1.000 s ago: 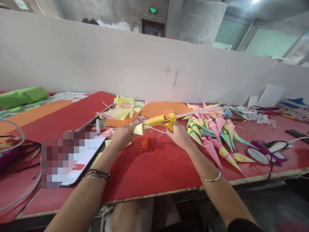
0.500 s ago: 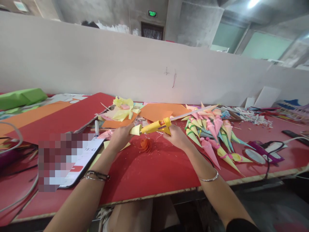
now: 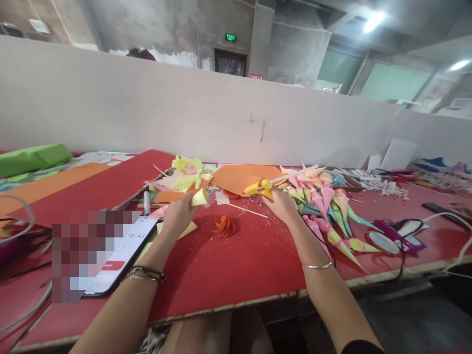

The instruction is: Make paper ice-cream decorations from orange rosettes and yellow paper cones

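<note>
My left hand (image 3: 180, 211) is closed on a rolled piece of pale yellow paper (image 3: 199, 197), its open end facing right. In my right hand (image 3: 277, 202) is a yellow hot glue gun (image 3: 258, 188), its nozzle pointing left and a long clear glue stick (image 3: 295, 173) sticking out of its back. The nozzle and the yellow paper are apart. Between my hands, nearer to me, an orange paper spiral flower (image 3: 223, 226) lies on the red tabletop (image 3: 236, 275). A thin stick (image 3: 247, 210) rests behind it.
Several pastel paper cones (image 3: 324, 196) are heaped at the right, near a white round dish (image 3: 383, 242) and cables. A phone or tablet (image 3: 125, 250) lies at the left. Paper scraps (image 3: 188, 174) and orange sheets (image 3: 247, 177) sit behind, before a white partition (image 3: 221, 118).
The glue gun has moved right, away from the yellow paper, and the two are now separate. My left hand has shifted slightly left with the paper. The view has tilted up a little.
</note>
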A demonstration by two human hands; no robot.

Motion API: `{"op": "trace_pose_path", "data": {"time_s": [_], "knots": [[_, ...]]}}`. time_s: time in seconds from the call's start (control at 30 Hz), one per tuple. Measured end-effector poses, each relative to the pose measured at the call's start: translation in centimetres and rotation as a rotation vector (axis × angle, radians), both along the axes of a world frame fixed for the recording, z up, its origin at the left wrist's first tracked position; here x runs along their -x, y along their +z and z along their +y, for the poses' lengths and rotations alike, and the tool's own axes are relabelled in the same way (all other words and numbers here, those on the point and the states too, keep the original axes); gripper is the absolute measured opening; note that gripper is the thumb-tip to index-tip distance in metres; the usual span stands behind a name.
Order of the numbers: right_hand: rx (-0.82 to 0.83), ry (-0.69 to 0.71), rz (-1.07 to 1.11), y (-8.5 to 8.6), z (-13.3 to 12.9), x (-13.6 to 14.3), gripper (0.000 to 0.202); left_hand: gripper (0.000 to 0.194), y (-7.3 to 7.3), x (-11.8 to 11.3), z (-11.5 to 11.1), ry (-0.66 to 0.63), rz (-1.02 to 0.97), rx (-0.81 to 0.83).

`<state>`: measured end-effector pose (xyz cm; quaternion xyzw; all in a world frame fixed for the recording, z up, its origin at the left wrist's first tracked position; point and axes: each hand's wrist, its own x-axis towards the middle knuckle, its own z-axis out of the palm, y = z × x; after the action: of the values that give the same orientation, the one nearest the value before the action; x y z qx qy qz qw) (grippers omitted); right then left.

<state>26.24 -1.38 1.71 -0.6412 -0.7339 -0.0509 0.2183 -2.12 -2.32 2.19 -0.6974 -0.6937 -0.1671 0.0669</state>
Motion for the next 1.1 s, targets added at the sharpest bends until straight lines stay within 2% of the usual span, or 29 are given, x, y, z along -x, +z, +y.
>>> {"op": "trace_pose_path", "data": {"time_s": [0.1,0.27,0.43,0.53,0.63,0.77,0.83,0.93,1.03,1.1], "knots": [[0.058,0.001,0.018,-0.3,0.4,-1.3,0.034,0.027,-0.1,-0.1,0.0,-0.004,-0.023,-0.004],[0.136,0.102,0.077,-1.2,1.2,-2.4,0.034,0.026,-0.1,-0.2,-0.1,-0.011,-0.043,-0.003],[0.136,0.168,0.094,-1.5,1.5,-2.5,0.032,0.028,0.2,-0.5,-0.2,0.005,-0.029,-0.018],[0.083,0.173,0.1,-1.3,1.2,-2.7,0.034,0.03,0.1,-0.5,-0.2,-0.002,-0.036,-0.034],[0.032,0.109,0.081,-0.6,0.6,-2.8,0.039,0.03,-0.2,-0.5,0.0,-0.02,-0.04,-0.03],[0.117,-0.044,-0.134,0.9,-0.7,-3.0,0.046,0.027,-0.5,-0.4,0.2,-0.053,-0.035,0.012],[0.199,-0.117,-0.221,1.8,-1.5,-3.1,0.039,0.027,-0.6,-0.5,0.3,-0.073,-0.038,0.023],[0.418,-0.151,-0.227,2.9,-2.6,-2.6,0.019,0.027,-0.8,-0.6,0.5,-0.096,-0.06,0.009],[0.438,-0.025,-0.196,3.1,-3.1,-1.1,0.015,0.029,-1.3,-0.7,0.7,-0.107,-0.099,-0.003],[0.36,0.215,-0.047,2.6,-3.0,0.7,0.008,0.03,-1.6,-0.7,0.7,-0.108,-0.123,0.001]]}}
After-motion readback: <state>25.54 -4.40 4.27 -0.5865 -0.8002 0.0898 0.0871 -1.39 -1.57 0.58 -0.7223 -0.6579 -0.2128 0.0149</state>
